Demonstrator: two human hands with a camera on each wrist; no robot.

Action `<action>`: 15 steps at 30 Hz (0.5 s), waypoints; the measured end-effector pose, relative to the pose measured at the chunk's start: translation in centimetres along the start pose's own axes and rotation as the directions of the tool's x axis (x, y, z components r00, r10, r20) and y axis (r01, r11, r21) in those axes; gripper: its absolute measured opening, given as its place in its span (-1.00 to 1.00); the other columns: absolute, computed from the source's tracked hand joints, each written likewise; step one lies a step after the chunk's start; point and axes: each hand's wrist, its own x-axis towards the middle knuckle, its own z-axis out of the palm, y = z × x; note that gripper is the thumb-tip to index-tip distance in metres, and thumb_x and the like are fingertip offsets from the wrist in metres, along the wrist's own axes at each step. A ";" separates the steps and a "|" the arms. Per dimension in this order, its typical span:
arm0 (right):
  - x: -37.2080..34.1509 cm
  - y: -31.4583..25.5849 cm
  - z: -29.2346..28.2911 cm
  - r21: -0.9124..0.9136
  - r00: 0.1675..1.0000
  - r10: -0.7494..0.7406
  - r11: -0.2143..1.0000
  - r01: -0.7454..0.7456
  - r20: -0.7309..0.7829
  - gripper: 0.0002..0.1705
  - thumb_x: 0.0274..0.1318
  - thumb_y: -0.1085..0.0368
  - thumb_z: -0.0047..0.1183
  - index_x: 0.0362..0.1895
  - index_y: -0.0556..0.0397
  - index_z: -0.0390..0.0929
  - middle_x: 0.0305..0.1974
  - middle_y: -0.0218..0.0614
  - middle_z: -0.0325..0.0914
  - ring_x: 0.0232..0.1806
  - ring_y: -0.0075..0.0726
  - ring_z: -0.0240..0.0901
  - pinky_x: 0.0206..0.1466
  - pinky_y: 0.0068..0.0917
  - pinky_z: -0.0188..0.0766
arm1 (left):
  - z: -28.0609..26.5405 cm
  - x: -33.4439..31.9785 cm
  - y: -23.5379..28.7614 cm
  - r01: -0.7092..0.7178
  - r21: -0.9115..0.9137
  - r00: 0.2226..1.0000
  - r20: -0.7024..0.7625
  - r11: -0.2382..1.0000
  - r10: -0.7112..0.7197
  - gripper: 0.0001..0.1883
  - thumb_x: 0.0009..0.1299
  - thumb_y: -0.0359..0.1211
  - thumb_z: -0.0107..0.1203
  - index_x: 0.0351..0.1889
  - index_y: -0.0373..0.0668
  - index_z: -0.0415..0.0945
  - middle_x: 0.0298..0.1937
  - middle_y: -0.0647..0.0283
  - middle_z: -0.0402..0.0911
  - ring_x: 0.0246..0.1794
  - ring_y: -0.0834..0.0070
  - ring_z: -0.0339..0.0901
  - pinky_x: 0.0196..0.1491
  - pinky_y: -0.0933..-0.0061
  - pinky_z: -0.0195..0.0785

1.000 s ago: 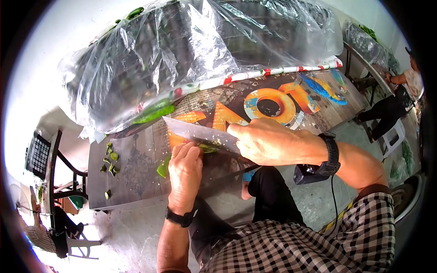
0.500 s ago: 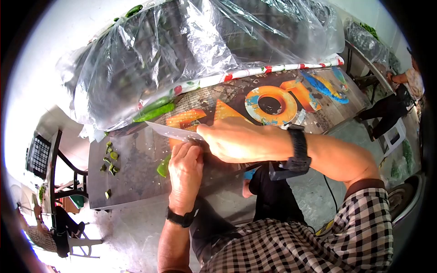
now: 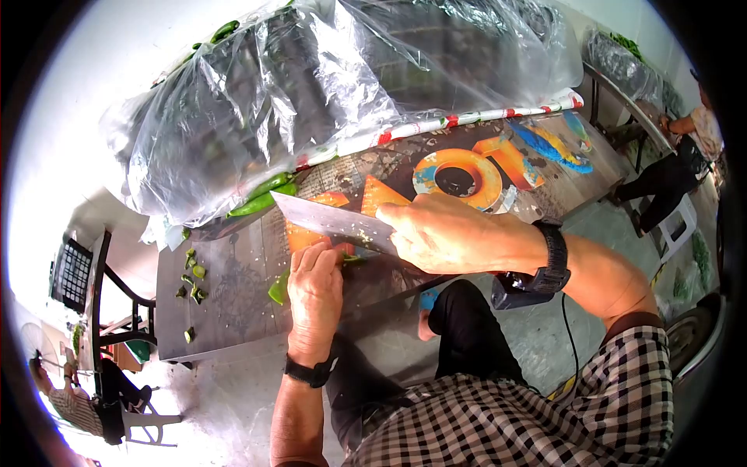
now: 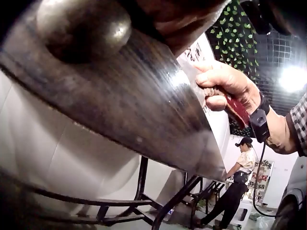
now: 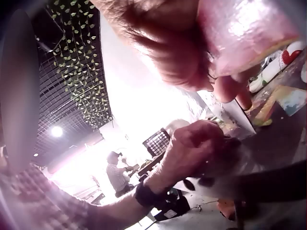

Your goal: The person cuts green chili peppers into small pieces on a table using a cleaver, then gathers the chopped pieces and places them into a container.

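While a cleaver (image 3: 331, 222) is gripped by its handle in the right hand (image 3: 443, 232), a long green pepper (image 3: 278, 288) is held down on the counter (image 3: 233, 327) by the left hand (image 3: 313, 292), whose fingers are bent over it. Most of the pepper is hidden beneath those fingers; one bright green end is seen just left of the hand, and more green is glimpsed on its right side. The blade is tilted across the space just beyond the left fingertips, its flat flecked with small pale bits. Whether the pepper is touched by the edge cannot be told.

To the left of the left hand, and apart from it, green stem ends (image 3: 193, 280) are scattered on the counter. Beyond the same hand, two whole green peppers (image 3: 263, 204) are laid side by side against the edge of the clear plastic sheet (image 3: 342, 62), by which a large dark mass, not clearly made out, is covered.

From this layout, the step in hand is judged to be the cutting of the held pepper. For the next move, a firm hold by the left hand seems to be called for, with its fingertips kept tucked back, and a controlled stroke of the blade by the right.
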 end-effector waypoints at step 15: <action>0.5 0.5 0.9 0.062 0.990 -0.122 0.991 0.118 0.072 -0.86 0.13 0.40 -0.01 -0.29 0.18 0.32 -0.68 -0.03 0.35 -0.61 0.17 0.40 -0.52 -0.03 0.22 | -0.3 -0.1 0.1 0.026 -0.010 1.000 0.001 1.000 -0.026 -0.82 0.05 -0.69 0.11 -0.42 -0.27 0.49 -0.34 0.12 0.55 -0.22 0.09 0.49 -0.13 0.20 0.41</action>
